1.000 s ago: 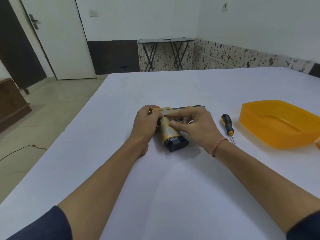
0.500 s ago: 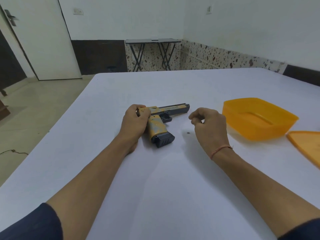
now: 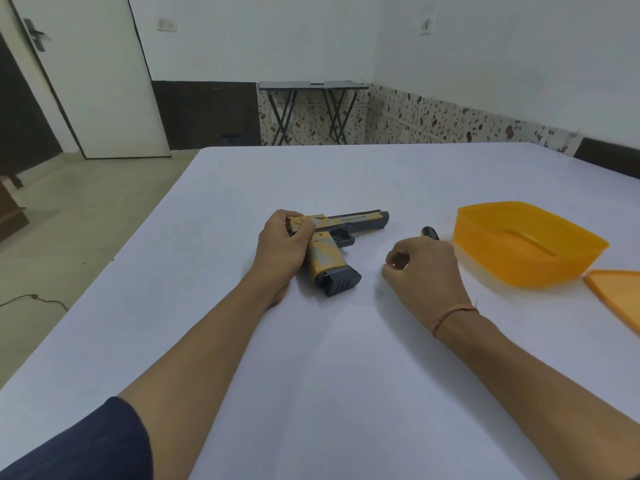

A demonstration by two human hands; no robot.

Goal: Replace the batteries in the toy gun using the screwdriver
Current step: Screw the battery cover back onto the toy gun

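With the left hand (image 3: 281,251) wrapped round the back of the gun (image 3: 326,257), flat on the table (image 3: 311,382), best keep it pinned while the curled right hand (image 3: 426,273), pinching something or nothing, I can't tell, takes the screwdriver (image 3: 429,233) just behind it.

On the white flat table (image 3: 311,375): the left hand (image 3: 282,251) grips the rear of a yellow-and-grey plastic toy gun (image 3: 346,237), barrel running to that hand's right. The right hand (image 3: 424,268) is right of the gun, apart from it. A black rounded screwdriver handle (image 3: 430,233) shows just behind this hand; an orange rectangular plastic tub (image 3: 502,261) stands to its right, a flat orange lid (image 3: 620,292) nearer, beside the tub.
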